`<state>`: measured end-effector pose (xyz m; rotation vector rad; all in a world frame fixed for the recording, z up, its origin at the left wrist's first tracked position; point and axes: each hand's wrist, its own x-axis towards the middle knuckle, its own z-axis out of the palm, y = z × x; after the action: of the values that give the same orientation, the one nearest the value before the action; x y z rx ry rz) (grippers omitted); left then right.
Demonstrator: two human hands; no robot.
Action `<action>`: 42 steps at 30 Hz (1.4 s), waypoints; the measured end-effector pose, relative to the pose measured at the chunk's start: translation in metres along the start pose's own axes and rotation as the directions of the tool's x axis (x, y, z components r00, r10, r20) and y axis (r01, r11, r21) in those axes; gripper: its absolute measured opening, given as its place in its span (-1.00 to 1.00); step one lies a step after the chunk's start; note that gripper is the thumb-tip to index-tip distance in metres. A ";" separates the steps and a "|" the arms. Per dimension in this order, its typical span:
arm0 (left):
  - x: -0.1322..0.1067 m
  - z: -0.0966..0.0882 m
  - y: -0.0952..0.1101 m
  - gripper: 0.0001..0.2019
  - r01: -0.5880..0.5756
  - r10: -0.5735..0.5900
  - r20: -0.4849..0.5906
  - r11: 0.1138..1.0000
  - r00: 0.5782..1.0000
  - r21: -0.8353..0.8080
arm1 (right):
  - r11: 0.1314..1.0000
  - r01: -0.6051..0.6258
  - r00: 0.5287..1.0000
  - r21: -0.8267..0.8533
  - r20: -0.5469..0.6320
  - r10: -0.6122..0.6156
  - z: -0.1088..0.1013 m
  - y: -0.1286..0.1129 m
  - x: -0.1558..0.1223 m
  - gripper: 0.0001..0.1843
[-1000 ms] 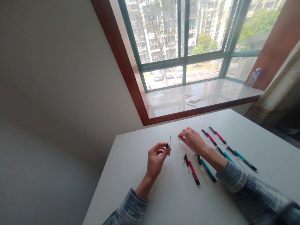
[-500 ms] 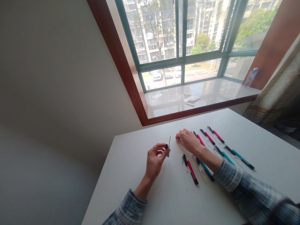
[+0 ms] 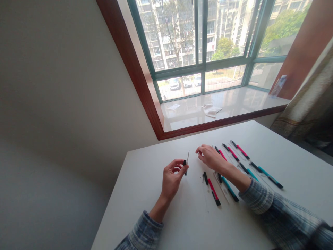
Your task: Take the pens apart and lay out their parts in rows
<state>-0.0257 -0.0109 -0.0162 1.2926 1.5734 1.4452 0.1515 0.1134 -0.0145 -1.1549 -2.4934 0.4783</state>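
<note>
In front of me my left hand (image 3: 172, 175) is closed, with thumb and fingers pinching a black pen part (image 3: 185, 163) from which a thin pale rod points up. Beyond it and to the right, my right hand (image 3: 208, 156) reaches over the table, its fingers curled together; whatever lies between the fingertips is too small to make out. Below the right wrist lie a red pen barrel (image 3: 213, 189) with a black end, a short black pen piece (image 3: 205, 177) and a teal pen barrel (image 3: 230, 189). The right forearm hides part of the pen row.
More pen parts lie in rows at the right: a red barrel (image 3: 242, 151), another red barrel (image 3: 232, 153) and a teal barrel (image 3: 270, 177), with thin clear refills between them. The white table (image 3: 145, 166) meets a windowsill holding a cloth (image 3: 212, 110) and a bottle (image 3: 278, 86).
My right hand has shifted very slightly right and down, its fingers still curled. The left hand keeps its pinch on the pen part almost unmoved.
</note>
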 end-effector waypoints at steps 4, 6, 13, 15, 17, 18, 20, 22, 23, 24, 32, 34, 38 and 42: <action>-0.002 0.001 -0.001 -0.78 -0.001 0.003 -0.015 0.997 1.000 0.083 | 0.946 0.008 0.995 0.323 -0.095 0.024 -0.007 0.009 0.002 -0.84; -0.002 0.001 -0.002 -0.78 -0.001 0.004 -0.028 0.992 1.000 0.128 | 0.856 0.033 0.992 0.516 -0.124 0.036 -0.010 0.012 0.005 -0.83; -0.002 -0.001 -0.004 -0.75 0.008 0.001 -0.050 0.985 0.999 0.174 | 0.351 0.108 0.984 0.930 -0.151 0.096 -0.014 0.008 0.007 -0.62; -0.003 -0.002 -0.004 -0.74 0.012 -0.004 -0.046 0.985 0.999 0.173 | 0.299 0.107 0.986 0.948 -0.140 0.089 -0.016 0.007 0.006 -0.60; -0.003 -0.001 -0.003 -0.74 0.018 -0.010 -0.046 0.985 0.999 0.172 | 0.268 0.105 0.989 0.958 -0.128 0.070 -0.017 0.005 0.004 -0.59; -0.003 -0.001 -0.003 -0.74 0.019 -0.012 -0.044 0.985 0.999 0.171 | 0.261 0.102 0.991 0.960 -0.121 0.059 -0.017 0.004 0.003 -0.59; -0.003 -0.001 -0.002 -0.75 0.018 -0.012 -0.039 0.985 0.999 0.171 | 0.264 0.092 0.994 0.960 -0.104 0.033 -0.019 0.002 0.002 -0.59; -0.003 0.000 -0.002 -0.75 0.012 -0.007 -0.031 0.985 1.000 0.170 | 0.280 0.084 0.996 0.956 -0.092 0.014 -0.019 0.001 0.002 -0.59; -0.003 0.000 -0.002 -0.75 0.010 -0.005 -0.028 0.985 1.000 0.170 | 0.286 0.084 0.996 0.954 -0.090 0.008 -0.019 0.000 0.001 -0.60; -0.003 0.001 -0.002 -0.75 0.009 -0.005 -0.025 0.985 1.000 0.170 | 0.290 0.088 0.996 0.953 -0.093 0.004 -0.019 -0.001 0.001 -0.60; -0.003 0.000 -0.007 -0.76 0.002 0.003 -0.023 0.984 1.000 0.181 | 0.302 0.104 0.995 0.948 -0.102 -0.021 -0.019 -0.002 0.002 -0.65; -0.003 0.000 -0.007 -0.76 -0.001 0.004 -0.019 0.983 1.000 0.184 | 0.314 0.096 0.995 0.945 -0.090 -0.032 -0.019 -0.002 0.002 -0.64; -0.002 0.000 -0.006 -0.75 -0.003 0.005 -0.013 0.983 1.000 0.181 | 0.334 0.097 0.995 0.938 -0.081 -0.060 -0.017 -0.003 0.001 -0.64; -0.002 0.000 -0.002 -0.73 0.002 0.000 -0.013 0.985 1.000 0.170 | 0.357 0.103 0.991 0.928 -0.066 -0.112 -0.014 -0.004 0.001 -0.63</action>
<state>-0.0259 -0.0126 -0.0187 1.3804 1.7370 1.3442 0.1546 0.1139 0.0000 -0.4568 -1.6776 1.5950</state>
